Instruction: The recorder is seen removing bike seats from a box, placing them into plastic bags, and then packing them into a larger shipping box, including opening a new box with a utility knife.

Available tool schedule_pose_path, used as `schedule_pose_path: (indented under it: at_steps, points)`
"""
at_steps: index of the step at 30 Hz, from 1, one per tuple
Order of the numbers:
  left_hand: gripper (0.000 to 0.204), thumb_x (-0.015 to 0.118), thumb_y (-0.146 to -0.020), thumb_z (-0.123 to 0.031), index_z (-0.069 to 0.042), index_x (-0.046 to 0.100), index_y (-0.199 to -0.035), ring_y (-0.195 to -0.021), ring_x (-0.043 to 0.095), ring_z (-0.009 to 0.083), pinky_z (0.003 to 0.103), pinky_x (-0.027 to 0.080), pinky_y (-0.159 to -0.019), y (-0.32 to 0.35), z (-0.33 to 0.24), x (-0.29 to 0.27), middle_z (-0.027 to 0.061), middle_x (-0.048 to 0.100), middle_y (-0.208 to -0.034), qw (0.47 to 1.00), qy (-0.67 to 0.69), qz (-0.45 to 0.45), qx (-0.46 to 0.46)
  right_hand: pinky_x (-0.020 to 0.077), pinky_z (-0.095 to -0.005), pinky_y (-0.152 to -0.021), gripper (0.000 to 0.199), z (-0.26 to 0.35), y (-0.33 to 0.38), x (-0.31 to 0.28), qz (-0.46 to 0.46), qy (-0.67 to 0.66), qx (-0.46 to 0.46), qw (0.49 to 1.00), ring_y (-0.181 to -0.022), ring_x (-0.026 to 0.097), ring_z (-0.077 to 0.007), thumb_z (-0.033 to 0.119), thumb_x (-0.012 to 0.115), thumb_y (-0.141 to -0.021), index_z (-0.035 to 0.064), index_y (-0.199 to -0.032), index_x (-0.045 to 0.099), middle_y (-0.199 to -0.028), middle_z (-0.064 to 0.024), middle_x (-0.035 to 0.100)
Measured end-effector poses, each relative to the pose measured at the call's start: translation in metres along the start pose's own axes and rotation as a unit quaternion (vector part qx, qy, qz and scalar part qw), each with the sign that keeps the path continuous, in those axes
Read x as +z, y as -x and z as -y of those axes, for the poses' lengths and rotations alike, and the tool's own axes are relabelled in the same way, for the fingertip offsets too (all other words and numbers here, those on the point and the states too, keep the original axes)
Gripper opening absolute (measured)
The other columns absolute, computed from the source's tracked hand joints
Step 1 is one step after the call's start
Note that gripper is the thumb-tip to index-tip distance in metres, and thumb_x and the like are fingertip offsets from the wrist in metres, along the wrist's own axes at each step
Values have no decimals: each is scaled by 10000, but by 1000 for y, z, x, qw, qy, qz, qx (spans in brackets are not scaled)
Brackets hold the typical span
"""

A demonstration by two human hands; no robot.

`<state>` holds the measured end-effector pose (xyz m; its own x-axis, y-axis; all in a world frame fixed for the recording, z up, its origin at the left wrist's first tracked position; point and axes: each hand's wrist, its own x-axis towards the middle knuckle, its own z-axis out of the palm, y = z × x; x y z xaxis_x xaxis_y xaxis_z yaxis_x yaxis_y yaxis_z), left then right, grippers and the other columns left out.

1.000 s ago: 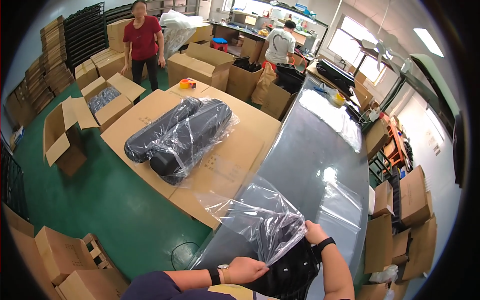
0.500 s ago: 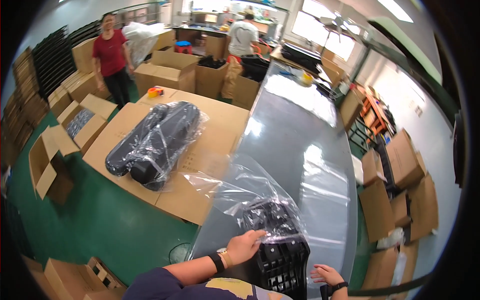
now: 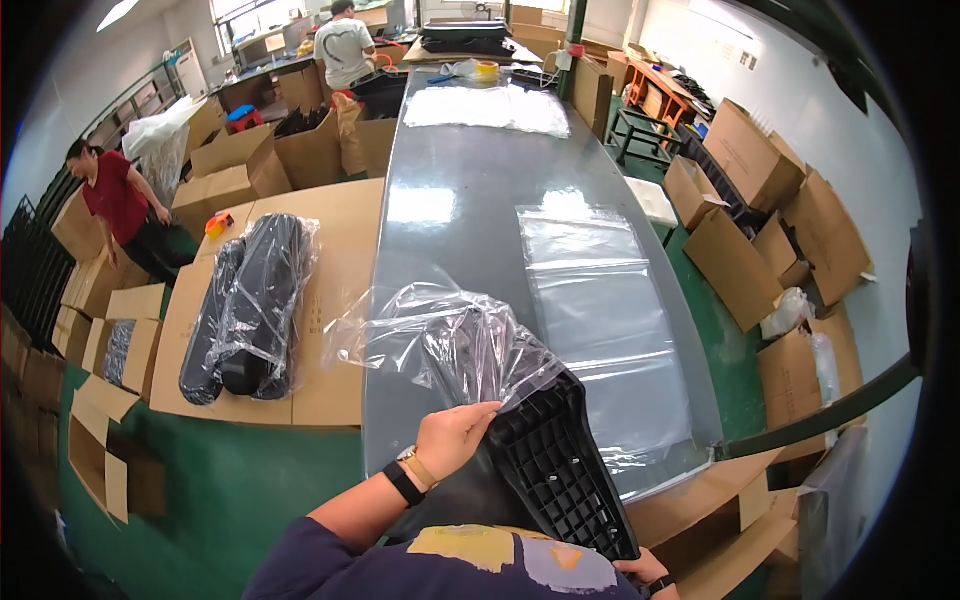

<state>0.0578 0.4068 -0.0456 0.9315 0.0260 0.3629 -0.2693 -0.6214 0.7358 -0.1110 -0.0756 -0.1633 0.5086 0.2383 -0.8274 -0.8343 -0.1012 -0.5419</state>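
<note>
I stand at the near end of a long grey surface [image 3: 450,230] that runs away from me toward the far wall. My left hand [image 3: 452,438] has its fingers [image 3: 480,412] curled closed on the edge of a clear plastic bag [image 3: 450,340], just where the bag meets a black ribbed plastic panel [image 3: 560,470]. The panel lies tilted at the near edge of the surface, its far end inside the bag and its near end reaching down to my body. My right hand [image 3: 640,570] shows only partly at the bottom rim, touching the panel's lower corner; I cannot tell how far its fingers are closed. To the right of the bag, flat clear bags [image 3: 600,300] lie in a stack, and beyond them the surface is open. Just left of the surface, flattened cardboard [image 3: 340,290] carries two black bagged parts [image 3: 250,300]. The floor is green, with open cardboard boxes [image 3: 770,200] on both sides. A person in a red shirt [image 3: 115,205] stands far left; another in a white shirt [image 3: 345,50] works at the far end.
</note>
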Motion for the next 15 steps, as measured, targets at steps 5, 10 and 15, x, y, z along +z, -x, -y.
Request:
schedule_pose_path:
  at_steps: [5,10,15]
  points:
    - [157,585,-848,-182,-129,667,-971,-698,632,295,351,504,-595,-35,-5,-21,128,643,-794,1000,-4,0,-25,455,-301,-855,616,101,45,90,-59,117,-200,971,-959,583,-162,33,766,-661,-14,-1215,502,-1051,-63,620]
    - [142,576,-847,-196,-131,654,-947,-707,631,285,352,501,-589,-71,-26,-5,105,646,-791,995,-69,-16,65,451,-299,-872,667,144,48,123,-175,266,-340,885,-996,588,-163,20,719,-655,-16,-1267,458,-1073,-134,628]
    - [212,573,-829,-183,-185,643,-1030,-616,615,242,331,478,-513,-31,-22,-16,45,638,-738,984,-126,77,102,451,-309,-845,440,141,41,122,-77,177,-293,937,-987,572,-196,145,651,-814,-36,-1192,517,-1085,-131,602]
